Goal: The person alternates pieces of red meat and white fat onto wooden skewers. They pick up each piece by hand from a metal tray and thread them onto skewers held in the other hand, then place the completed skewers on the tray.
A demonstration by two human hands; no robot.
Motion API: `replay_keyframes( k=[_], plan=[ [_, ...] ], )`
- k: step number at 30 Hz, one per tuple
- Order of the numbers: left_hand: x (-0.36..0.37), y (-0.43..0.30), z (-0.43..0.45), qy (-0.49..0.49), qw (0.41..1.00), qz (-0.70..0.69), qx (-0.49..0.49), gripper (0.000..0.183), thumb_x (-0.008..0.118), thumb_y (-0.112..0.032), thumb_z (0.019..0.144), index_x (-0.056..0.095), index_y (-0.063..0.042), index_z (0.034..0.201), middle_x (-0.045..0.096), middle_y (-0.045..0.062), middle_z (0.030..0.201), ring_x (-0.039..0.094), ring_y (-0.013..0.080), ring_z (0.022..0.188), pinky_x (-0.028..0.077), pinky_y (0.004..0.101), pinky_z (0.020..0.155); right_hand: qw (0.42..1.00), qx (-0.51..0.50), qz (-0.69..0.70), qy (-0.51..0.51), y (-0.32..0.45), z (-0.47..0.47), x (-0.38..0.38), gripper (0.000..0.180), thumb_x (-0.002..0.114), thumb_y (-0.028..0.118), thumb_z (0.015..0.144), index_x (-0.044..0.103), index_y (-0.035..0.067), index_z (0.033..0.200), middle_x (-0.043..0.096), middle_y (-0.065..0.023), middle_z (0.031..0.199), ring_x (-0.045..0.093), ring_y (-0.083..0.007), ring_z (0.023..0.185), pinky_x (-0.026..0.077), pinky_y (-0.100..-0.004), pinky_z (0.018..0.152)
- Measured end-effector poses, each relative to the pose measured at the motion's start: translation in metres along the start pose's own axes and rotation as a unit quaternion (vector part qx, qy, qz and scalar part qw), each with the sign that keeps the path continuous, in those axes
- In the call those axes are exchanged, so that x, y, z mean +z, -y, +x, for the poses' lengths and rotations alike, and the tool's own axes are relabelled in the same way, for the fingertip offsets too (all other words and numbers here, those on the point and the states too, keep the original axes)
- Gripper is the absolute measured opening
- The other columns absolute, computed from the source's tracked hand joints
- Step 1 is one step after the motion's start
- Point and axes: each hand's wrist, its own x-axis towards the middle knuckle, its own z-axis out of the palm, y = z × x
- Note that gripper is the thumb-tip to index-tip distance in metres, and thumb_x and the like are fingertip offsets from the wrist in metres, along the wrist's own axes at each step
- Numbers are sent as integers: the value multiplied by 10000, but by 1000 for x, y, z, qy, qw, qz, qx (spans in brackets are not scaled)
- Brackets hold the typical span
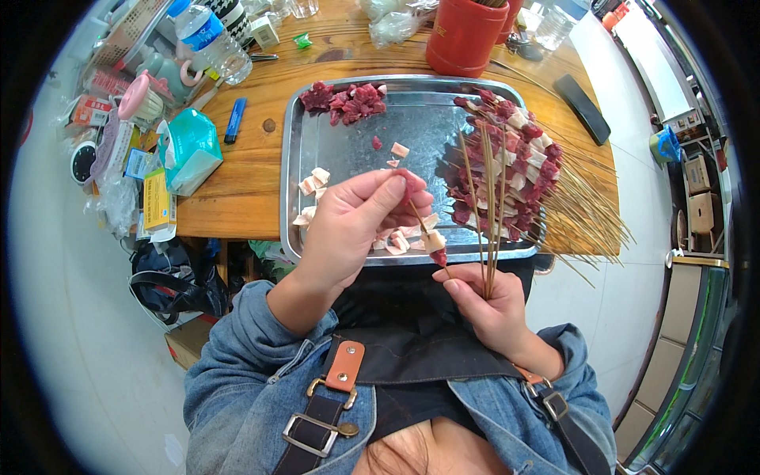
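Between the thumb and fingers of my left hand [362, 217] is a piece of red meat [408, 183], at the upper end of a thin wooden skewer [418, 217]. Lower on that skewer sit a chunk of white fat [434, 241] and a red piece of meat [439, 257]. My right hand [490, 300] pinches the skewer's lower end and also holds several bare skewers [489, 208] upright. Beyond the hands lies a metal tray [415, 130] with raw red meat [347, 102] at its far left, fat pieces [314, 181] nearer, and a pile of loaded skewers [504, 172] on the right.
Red containers [466, 35], one holding sticks, stand behind the tray on the wooden table [255, 172]. A black phone [582, 109] lies right. Leftward are a blue lighter [236, 120], a tissue pack [191, 151], a water bottle [211, 44] and small boxes. Skewer ends overhang the table's right front edge.
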Motion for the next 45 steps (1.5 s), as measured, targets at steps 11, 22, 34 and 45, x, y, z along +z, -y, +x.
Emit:
replay_keyframes(
  k=[11,22,34,45],
  plan=[
    [3,-4,-2,103,960,261,-23,338,544,-166,878,536,24,1157,601,73,989,587,140,883,477,249,788,995,42,83,-24,5,-1,-9,133,541,49,873,629,-6,957,496,60,608,359,3,502,261,-161,452],
    [-36,-19,87,95,580,771,247,139,642,-155,750,565,-41,764,582,92,819,561,262,786,457,336,699,989,49,136,-40,2,-4,-15,151,550,51,872,617,-18,989,521,51,660,371,-2,507,265,-161,451],
    [-28,-16,36,-34,997,-48,-42,169,576,-111,859,596,-5,989,631,68,859,616,127,779,507,234,710,996,44,76,0,-2,1,-11,143,549,73,878,626,-8,968,514,61,648,372,2,526,276,-161,465],
    [-13,-19,25,-32,996,-79,-10,192,563,-101,865,582,11,1019,628,81,861,616,116,745,524,217,682,998,38,45,-17,2,1,-10,142,547,79,881,627,-8,959,518,59,647,378,1,531,286,-163,468]
  ],
)
